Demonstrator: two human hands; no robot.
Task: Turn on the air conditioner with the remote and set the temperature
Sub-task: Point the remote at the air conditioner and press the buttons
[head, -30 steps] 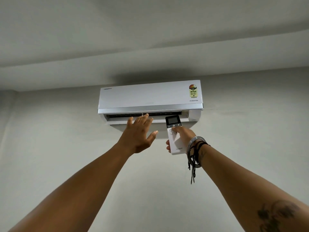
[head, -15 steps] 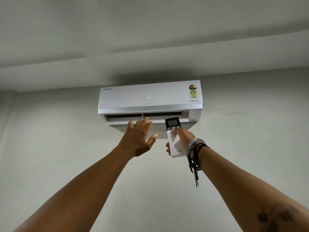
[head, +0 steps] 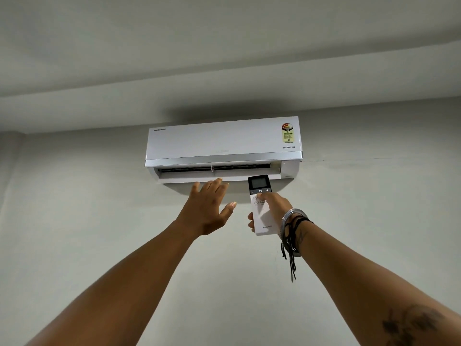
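A white wall-mounted air conditioner [head: 222, 142] hangs high on the wall, its bottom louvre open. My right hand [head: 273, 208] holds a white remote [head: 262, 213] upright just below the unit's right half, with the thumb resting near the buttons under its dark screen. My left hand [head: 207, 208] is raised beside it, palm toward the vent, fingers spread, holding nothing, its fingertips just under the louvre.
Plain grey wall [head: 99, 221] surrounds the unit, and the ceiling step [head: 224, 91] runs close above it. Bangles and black threads [head: 290, 228] hang from my right wrist. A room corner lies at far left.
Both hands have hardly moved. My thumb has shifted slightly on the remote's buttons, and the remote sits a touch lower than a second ago.
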